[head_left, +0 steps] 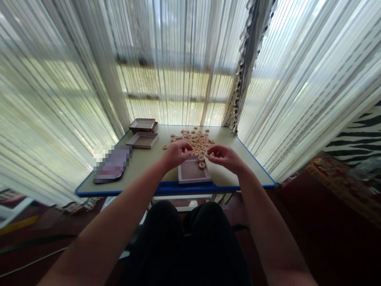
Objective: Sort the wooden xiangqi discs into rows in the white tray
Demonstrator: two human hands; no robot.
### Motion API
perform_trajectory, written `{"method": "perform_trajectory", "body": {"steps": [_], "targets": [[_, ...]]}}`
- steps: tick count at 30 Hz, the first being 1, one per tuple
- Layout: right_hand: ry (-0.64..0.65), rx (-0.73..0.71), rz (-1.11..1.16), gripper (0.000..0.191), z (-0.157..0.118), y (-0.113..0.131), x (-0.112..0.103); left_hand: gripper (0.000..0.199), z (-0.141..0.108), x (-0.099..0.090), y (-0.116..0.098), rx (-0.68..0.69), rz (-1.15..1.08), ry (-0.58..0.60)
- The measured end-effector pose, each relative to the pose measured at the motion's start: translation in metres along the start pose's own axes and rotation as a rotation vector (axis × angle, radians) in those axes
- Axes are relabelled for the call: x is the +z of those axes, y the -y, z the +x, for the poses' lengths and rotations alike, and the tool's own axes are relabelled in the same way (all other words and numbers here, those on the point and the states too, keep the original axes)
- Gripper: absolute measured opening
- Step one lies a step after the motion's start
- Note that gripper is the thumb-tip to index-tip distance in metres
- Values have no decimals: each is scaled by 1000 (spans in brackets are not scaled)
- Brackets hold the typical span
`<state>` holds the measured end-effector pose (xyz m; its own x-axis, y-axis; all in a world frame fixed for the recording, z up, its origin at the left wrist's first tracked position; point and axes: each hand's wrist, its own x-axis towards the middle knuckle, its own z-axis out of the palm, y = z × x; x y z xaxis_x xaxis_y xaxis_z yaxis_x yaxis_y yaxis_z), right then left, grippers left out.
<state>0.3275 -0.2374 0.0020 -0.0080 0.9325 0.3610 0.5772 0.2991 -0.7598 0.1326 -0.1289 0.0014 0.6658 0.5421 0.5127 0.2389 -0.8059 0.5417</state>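
Many round wooden game pieces [195, 140] with markings, like Chinese chess discs, lie scattered in a heap on the table. In front of them, near the table's front edge, is a shallow open box tray [189, 171]. Two marked discs [201, 162] sit along its right side. My left hand [178, 153] is over the tray's far left corner, fingers curled at the heap's edge; what they hold, if anything, is hidden. At the tray's far right corner, my right hand [222, 155] pinches a pale disc [207, 155] between thumb and fingers.
Another shallow box [143, 140] stands at the table's back left, with a brown-edged box [143, 124] behind it. A pixelated flat dark-edged object [113, 165] lies at the left. Blue edging [256, 159] rims the table. String curtains [178, 79] hang behind and at both sides.
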Motion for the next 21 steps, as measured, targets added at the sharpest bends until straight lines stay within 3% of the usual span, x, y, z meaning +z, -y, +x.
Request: {"method": "perform_trajectory", "body": {"steps": [4, 8, 15, 21], "targets": [[-187, 22, -124, 33, -15, -7, 19, 22, -13, 2, 1, -83, -54, -35], [-132, -58, -239, 24, -13, -7, 30, 24, -14, 4, 2, -45, -65, 17], [-87, -178, -359, 13, -11, -8, 31, 20, -9, 12, 3, 113, -34, 219], [-106, -182, -418, 14, -11, -9, 34, 19, -6, 13, 1, 103, 41, 255]]}}
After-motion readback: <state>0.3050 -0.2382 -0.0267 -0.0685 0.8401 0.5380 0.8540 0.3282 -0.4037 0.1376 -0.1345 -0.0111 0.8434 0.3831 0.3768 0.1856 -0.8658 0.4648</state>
